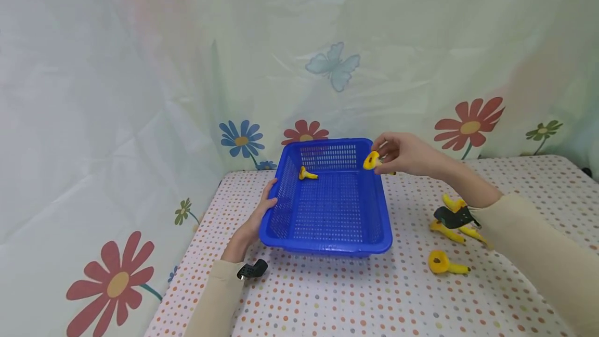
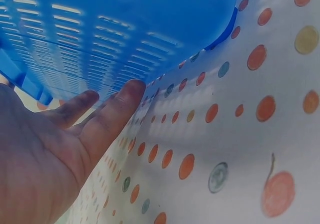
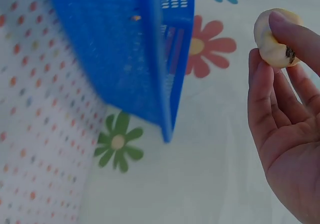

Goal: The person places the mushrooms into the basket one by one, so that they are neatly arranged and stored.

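Note:
A yellow mushroom [image 1: 372, 160] with a dark hollow in its cap is pinched between thumb and fingertips of my right hand [image 1: 408, 156], at the far right corner of a blue plastic basket [image 1: 327, 247]. In the right wrist view the mushroom [image 3: 272, 48] looks pale, with a dark patch at one end. My left hand [image 1: 258, 213] rests against the basket's left side. Up close in the left wrist view, its extended fingers touch or nearly touch the slotted outer wall [image 2: 100, 43]. Another yellow mushroom [image 1: 309, 174] lies inside the basket, near its far left corner.
Several yellow mushrooms lie on the dotted tablecloth [image 1: 327, 300] right of the basket, one of them [image 1: 444, 263] nearest the front; the right forearm partly covers others. A curtain [image 1: 398, 25] printed with flowers and a butterfly hangs behind and left of the table.

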The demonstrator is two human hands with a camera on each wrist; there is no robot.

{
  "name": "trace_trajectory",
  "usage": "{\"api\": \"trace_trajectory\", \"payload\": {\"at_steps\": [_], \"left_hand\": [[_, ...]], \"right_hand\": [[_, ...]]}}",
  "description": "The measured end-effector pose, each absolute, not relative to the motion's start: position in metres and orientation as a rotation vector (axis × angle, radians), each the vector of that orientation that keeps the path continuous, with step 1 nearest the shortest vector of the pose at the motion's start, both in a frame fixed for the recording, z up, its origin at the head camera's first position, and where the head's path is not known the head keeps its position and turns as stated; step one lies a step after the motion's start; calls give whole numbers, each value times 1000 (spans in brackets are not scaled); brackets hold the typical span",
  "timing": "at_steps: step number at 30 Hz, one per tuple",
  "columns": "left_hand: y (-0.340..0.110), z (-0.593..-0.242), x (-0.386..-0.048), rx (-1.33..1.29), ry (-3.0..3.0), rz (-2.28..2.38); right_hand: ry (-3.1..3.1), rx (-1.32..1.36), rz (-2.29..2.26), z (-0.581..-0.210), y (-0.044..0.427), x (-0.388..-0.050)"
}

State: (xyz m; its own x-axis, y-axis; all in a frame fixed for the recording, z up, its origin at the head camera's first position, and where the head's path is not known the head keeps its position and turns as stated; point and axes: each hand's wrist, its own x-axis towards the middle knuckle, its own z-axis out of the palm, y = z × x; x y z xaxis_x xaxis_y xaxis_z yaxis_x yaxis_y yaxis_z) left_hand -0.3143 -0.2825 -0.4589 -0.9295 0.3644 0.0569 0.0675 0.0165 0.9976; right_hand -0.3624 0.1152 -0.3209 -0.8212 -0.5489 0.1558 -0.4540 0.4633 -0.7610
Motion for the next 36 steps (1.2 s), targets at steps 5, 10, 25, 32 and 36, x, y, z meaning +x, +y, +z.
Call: {"api": "trace_trajectory", "payload": {"at_steps": [5, 10, 25, 32, 36], "left_hand": [[-285, -459, -312, 442, 2087, 2007], [-286, -458, -312, 443, 2091, 2020], [-284, -462, -309, 453, 2077, 2036], [-283, -462, -307, 425, 2074, 2033], [-283, -460, -307, 430, 2062, 2035]], "right_hand": [[2583, -902, -1291, -310, 80, -376], [2585, -918, -1339, -306, 50, -389], [2474, -994, -1361, -319, -18, -415], [2450, -911, -1386, -340, -43, -424], [2442, -803, -1395, -350, -53, -428]]}}
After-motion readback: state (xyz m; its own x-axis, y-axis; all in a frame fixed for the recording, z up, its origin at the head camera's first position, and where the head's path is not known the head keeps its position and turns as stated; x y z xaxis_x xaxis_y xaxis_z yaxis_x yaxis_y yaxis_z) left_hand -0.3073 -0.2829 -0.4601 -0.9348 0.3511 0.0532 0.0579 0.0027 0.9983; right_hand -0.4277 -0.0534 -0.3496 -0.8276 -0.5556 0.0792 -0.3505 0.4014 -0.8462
